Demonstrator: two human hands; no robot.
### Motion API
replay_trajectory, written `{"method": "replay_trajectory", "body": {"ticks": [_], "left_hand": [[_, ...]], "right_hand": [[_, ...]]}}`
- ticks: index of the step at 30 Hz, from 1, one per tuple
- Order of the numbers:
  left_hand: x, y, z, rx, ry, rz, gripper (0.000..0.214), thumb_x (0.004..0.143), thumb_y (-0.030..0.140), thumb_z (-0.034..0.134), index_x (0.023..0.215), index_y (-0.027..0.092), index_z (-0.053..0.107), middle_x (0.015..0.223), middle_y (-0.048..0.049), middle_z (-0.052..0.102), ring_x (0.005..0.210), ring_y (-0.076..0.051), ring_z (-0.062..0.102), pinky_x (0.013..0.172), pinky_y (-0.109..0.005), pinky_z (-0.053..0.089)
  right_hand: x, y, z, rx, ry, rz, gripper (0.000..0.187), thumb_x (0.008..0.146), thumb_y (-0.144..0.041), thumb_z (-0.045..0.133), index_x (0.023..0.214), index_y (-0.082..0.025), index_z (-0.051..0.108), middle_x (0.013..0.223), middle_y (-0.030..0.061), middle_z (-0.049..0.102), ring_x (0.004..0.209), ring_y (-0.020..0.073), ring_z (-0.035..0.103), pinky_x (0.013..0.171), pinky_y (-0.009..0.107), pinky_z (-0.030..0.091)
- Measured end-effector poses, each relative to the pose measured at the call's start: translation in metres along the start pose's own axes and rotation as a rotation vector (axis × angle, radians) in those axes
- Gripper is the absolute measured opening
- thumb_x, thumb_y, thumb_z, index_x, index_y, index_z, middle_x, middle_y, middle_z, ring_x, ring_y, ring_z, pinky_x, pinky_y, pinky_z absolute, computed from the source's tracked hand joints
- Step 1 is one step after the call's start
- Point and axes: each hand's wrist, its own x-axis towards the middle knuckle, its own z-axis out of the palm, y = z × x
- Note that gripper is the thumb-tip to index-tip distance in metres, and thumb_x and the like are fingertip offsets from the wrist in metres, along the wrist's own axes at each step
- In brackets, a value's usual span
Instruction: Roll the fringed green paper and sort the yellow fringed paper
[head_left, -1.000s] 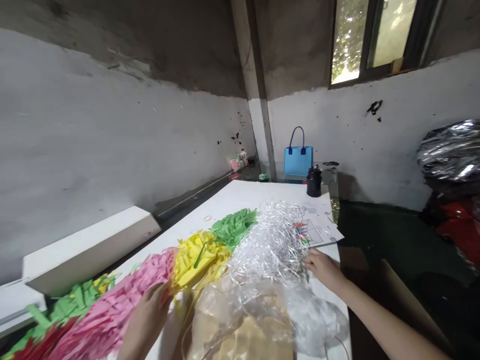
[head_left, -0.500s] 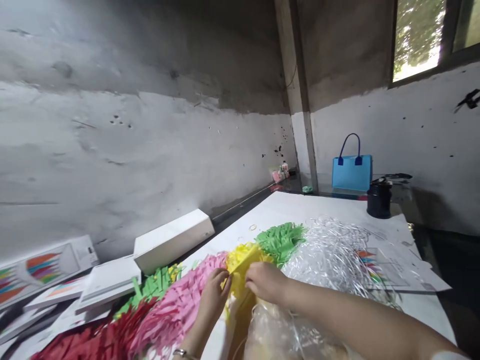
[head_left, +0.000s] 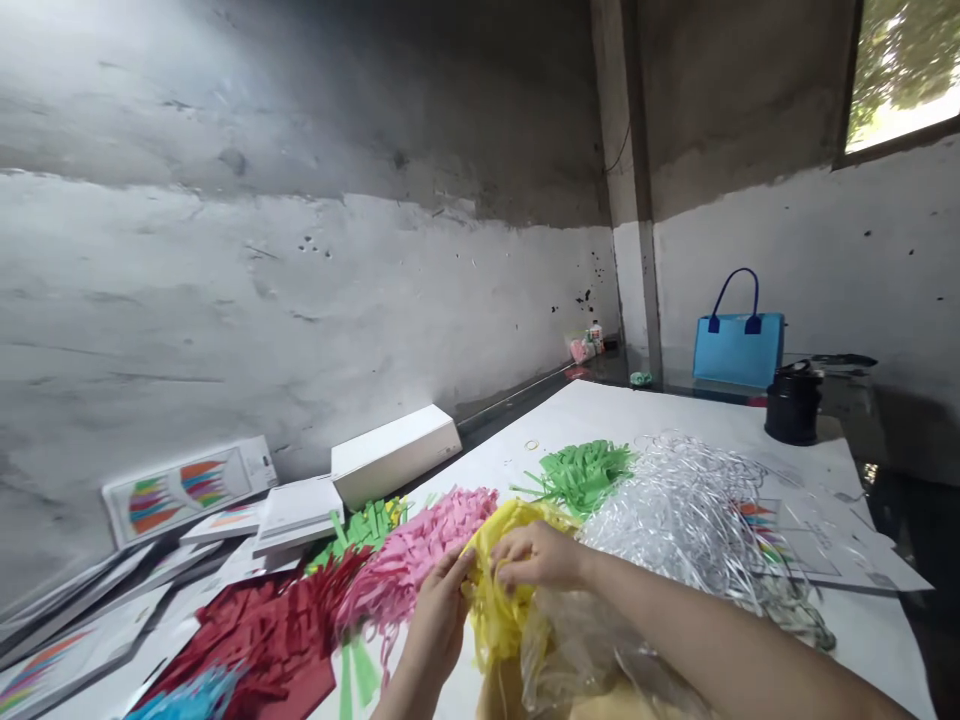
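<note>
My left hand and my right hand meet over a bundle of yellow shredded paper, both with fingers closed on its strips and lifting it off the white table sheet. Pink shredded paper lies just left of the hands, and green shredded paper just behind them. A heap of silvery clear strips spreads to the right of my right forearm. A crumpled clear plastic bag lies under that forearm.
Dark red shreds, more green shreds and blue shreds lie at the lower left. White boxes and printed cartons line the wall. A black jar and blue bag stand at the far end.
My right hand left the silver strips and came across to the yellow paper. Both hands took hold of the yellow bundle and raised it. The view swung left.
</note>
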Motion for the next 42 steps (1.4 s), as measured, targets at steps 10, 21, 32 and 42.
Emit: {"method": "replay_trajectory", "body": {"ticks": [10, 21, 32, 42], "left_hand": [[-0.045, -0.033, -0.011, -0.187, 0.124, -0.11, 0.015, 0.086, 0.021, 0.073, 0.099, 0.015, 0.067, 0.087, -0.0002, 0.074, 0.073, -0.014, 0.07, 0.069, -0.03, 0.057], [-0.058, -0.028, 0.002, -0.128, 0.069, 0.008, 0.056, 0.048, 0.037, 0.097, 0.098, 0.021, 0.077, 0.099, -0.0079, 0.08, 0.103, -0.031, 0.072, 0.086, -0.038, 0.057], [-0.049, -0.027, -0.004, -0.022, 0.089, 0.048, 0.051, 0.05, 0.043, 0.095, 0.093, 0.019, 0.08, 0.097, -0.0104, 0.08, 0.096, -0.031, 0.073, 0.083, -0.038, 0.057], [-0.039, -0.037, -0.008, 0.044, 0.126, 0.072, 0.055, 0.047, 0.047, 0.096, 0.09, 0.018, 0.079, 0.096, -0.0117, 0.081, 0.096, -0.031, 0.073, 0.086, -0.041, 0.057]], "right_hand": [[-0.019, -0.028, 0.011, -0.171, 0.105, 0.122, 0.018, 0.088, -0.026, 0.069, 0.1, -0.017, 0.078, 0.097, 0.0074, 0.078, 0.09, 0.0211, 0.07, 0.084, 0.029, 0.049], [-0.018, -0.029, 0.044, -0.429, 0.037, 0.155, 0.013, 0.093, -0.013, 0.059, 0.093, -0.013, 0.072, 0.094, 0.0065, 0.074, 0.09, 0.0202, 0.069, 0.083, 0.033, 0.05], [-0.028, -0.025, 0.035, -0.54, -0.054, -0.034, 0.014, 0.091, -0.018, 0.06, 0.103, -0.018, 0.068, 0.107, 0.0093, 0.068, 0.095, 0.0227, 0.062, 0.088, 0.033, 0.045], [-0.027, -0.021, 0.041, -0.475, 0.013, 0.086, 0.011, 0.092, -0.013, 0.061, 0.091, -0.015, 0.072, 0.101, 0.0083, 0.072, 0.1, 0.0221, 0.063, 0.107, 0.043, 0.035]]}}
